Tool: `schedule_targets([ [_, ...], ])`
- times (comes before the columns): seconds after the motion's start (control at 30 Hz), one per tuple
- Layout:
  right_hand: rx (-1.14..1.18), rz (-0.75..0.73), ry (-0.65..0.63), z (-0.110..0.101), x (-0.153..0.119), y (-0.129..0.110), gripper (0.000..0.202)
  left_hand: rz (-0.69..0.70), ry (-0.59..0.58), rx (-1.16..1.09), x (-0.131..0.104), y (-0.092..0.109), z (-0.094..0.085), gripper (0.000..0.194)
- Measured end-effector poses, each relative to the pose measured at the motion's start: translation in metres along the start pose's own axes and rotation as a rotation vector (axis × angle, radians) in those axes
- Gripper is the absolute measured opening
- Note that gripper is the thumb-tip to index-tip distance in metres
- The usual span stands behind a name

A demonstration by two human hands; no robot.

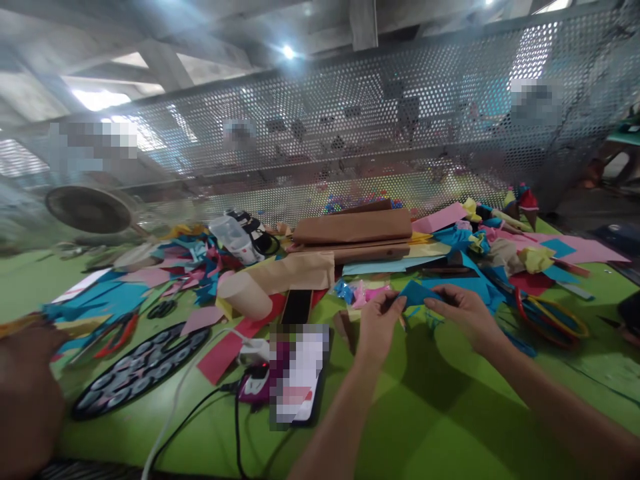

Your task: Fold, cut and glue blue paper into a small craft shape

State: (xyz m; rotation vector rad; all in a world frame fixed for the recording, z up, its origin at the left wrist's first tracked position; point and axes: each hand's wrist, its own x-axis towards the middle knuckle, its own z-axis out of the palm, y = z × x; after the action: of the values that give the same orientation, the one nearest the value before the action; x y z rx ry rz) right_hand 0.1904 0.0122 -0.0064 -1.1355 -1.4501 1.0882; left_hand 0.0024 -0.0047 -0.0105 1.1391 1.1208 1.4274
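Observation:
Between my two hands a small piece of blue paper (416, 293) is held up over the green table. My left hand (379, 323) pinches its left edge between thumb and fingers. At the other side my right hand (461, 312) grips the right edge in the same way. Small blue scraps (433, 321) lie on the table just below the paper. Beyond my left hand are small plastic packets (357, 293) in pink and blue. Scissors with red and yellow handles (550, 317) lie to the right of my right hand.
Left of me are a lit phone (303, 380), a purple power strip (265, 383) with cables, a black palette (143, 370) and orange-handled scissors (117, 333). Brown paper rolls (353, 229) and coloured scraps line the back before a perforated metal screen (320, 147). Another person's arm (30, 393) reaches in at far left.

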Motion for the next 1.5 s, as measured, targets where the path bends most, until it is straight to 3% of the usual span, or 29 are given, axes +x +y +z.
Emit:
schedule_targets([
  [0.23, -0.075, 0.001, 0.021, -0.003, 0.001, -0.003, 0.037, 0.021, -0.077, 0.007, -0.001, -0.001, 0.000, 0.022],
  [0.43, -0.052, -0.009, -0.018, -0.003, -0.001, -0.006, 0.036, 0.014, -0.033, 0.028, 0.001, 0.000, -0.001, 0.020],
  [0.6, -0.044, 0.014, 0.022, -0.007, 0.002, -0.005, 0.040, 0.013, -0.072, -0.019, 0.001, 0.000, -0.001, 0.026],
  [0.77, 0.101, 0.061, 0.050, -0.007, 0.004, -0.009, 0.045, -0.005, -0.064, 0.033, 0.002, -0.001, -0.004, 0.025],
  [0.87, 0.210, 0.097, 0.087, -0.006, 0.005, -0.009, 0.046, -0.035, -0.116, 0.094, 0.003, -0.002, -0.006, 0.023],
  [1.0, 0.204, 0.112, 0.105, -0.007, 0.005, -0.008, 0.045, -0.043, -0.195, 0.124, 0.002, 0.001, -0.005, 0.022],
  [1.13, 0.209, 0.126, 0.079, -0.007, 0.004, -0.010, 0.043, -0.030, -0.185, 0.124, 0.001, 0.004, -0.003, 0.022],
  [1.5, 0.249, 0.160, 0.095, -0.010, 0.003, -0.013, 0.041, -0.109, -0.202, 0.061, 0.000, -0.004, -0.007, 0.039],
])
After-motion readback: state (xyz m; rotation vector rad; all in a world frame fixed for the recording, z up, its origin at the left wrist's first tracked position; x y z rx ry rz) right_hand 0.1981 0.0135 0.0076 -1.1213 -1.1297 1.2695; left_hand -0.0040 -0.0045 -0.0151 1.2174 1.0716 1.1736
